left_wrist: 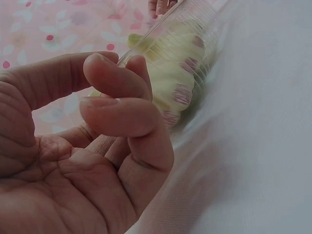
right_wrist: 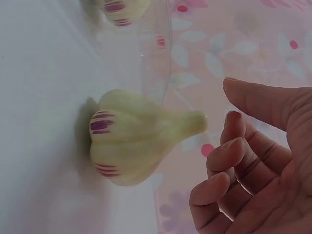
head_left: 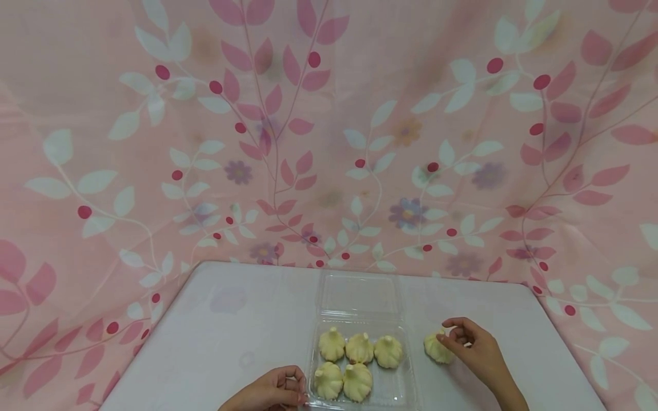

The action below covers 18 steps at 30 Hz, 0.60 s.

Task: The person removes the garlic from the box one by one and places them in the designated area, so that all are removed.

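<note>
Just past the fingertips of the right hand (head_left: 479, 352), a pale garlic bulb (right_wrist: 130, 141) with purple streaks stands upright on the white table (head_left: 247, 319), its stem towards them. Thumb and fingers are apart, not touching it. Left of those fingers, a clear plastic box (head_left: 389, 387) holds five bulbs (head_left: 357, 382). Curled left-hand (head_left: 272, 391) fingers meet its left edge; whether they grip, I cannot tell.

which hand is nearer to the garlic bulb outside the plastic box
Right. The right hand is just above the garlic bulb, near its stem; the left hand is across the plastic box, at its left edge.
</note>
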{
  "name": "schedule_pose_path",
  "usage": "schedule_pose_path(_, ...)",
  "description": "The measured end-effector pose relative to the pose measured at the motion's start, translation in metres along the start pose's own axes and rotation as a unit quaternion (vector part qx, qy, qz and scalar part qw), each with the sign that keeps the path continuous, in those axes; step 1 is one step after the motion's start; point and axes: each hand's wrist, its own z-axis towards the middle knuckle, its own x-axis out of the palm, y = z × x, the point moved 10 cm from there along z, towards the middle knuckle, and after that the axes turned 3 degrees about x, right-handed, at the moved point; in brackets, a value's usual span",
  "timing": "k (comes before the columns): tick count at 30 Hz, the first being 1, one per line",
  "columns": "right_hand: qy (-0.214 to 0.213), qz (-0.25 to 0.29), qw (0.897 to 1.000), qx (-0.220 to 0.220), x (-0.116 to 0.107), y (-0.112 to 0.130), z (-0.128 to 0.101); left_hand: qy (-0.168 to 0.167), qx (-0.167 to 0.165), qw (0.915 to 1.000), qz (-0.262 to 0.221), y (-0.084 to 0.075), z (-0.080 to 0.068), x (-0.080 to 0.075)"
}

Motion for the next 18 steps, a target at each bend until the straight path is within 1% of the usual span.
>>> schedule_pose_path(7,0.002,0.012,1.000,-0.011,0.000,0.015,-0.003,-0.004,0.000,1.0000,0.001,0.001,0.000,-0.001)
schedule_pose_path(13,0.009,0.017,1.000,-0.018,0.003,0.027,-0.007,0.001,0.008,1.0000,0.006,-0.002,0.000,0.001)
schedule_pose_path(18,0.026,0.046,0.998,-0.021,0.006,0.050,-0.013,0.002,0.008,0.9999,0.009,-0.002,0.000,0.001)
